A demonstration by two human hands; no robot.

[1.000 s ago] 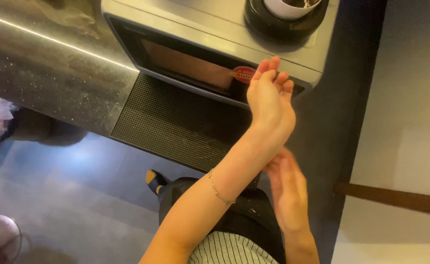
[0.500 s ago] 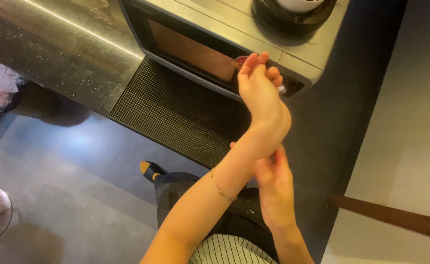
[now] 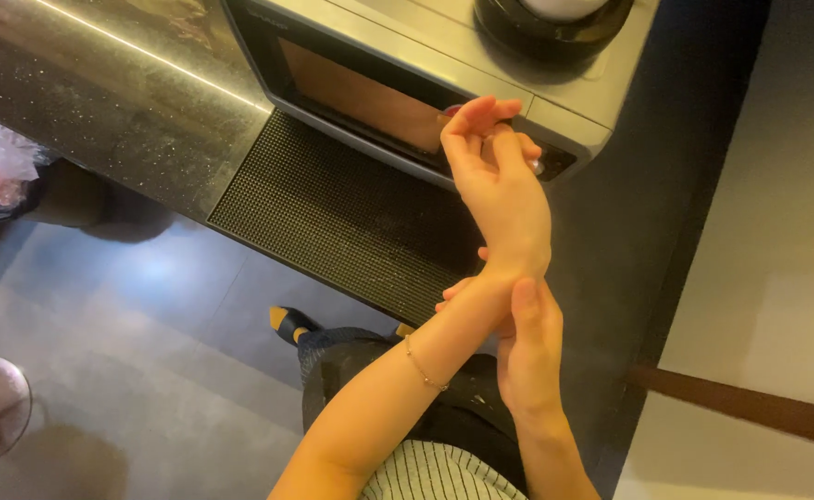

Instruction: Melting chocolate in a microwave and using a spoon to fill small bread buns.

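The right hand [image 3: 527, 347] clasps the wrist of the raised left hand [image 3: 495, 181], whose fingers reach the silver box-shaped countertop oven [image 3: 370, 88] on the dark speckled surface [image 3: 101, 120].

Your left hand [image 3: 500, 185] is raised with its fingers loosely curled and nothing in its grasp. Your right hand [image 3: 527, 347] wraps around the left wrist from below, thumb pressed along the forearm.
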